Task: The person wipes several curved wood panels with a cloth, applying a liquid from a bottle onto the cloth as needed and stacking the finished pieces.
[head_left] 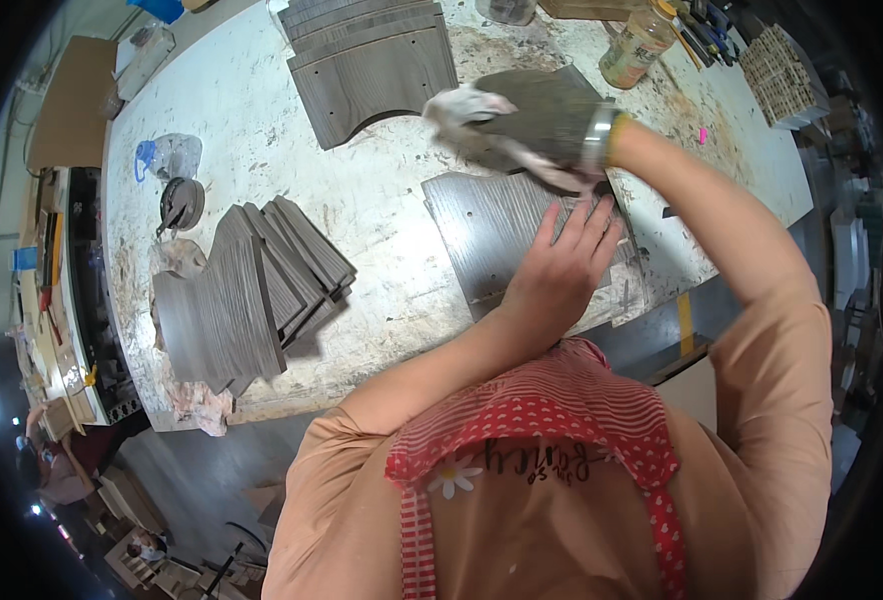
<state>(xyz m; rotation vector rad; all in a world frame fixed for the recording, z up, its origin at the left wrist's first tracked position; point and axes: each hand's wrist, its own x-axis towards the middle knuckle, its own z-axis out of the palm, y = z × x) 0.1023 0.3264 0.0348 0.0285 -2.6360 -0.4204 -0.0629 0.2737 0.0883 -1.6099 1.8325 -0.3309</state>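
The gray board is pressed flat by the open left hand. A second board and a rag are gripped by the right hand, at twelve o'clock from the left hand.

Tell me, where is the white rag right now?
In the head view, the white rag is in the right hand, up at the top middle, over the workbench just above the grey wooden panel the left hand presses on.

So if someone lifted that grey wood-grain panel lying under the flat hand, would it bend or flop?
Probably not: the grey panel looks like flat, stiff board. Its smooth face might slide on the dusty workbench, which may be why the left hand presses it.
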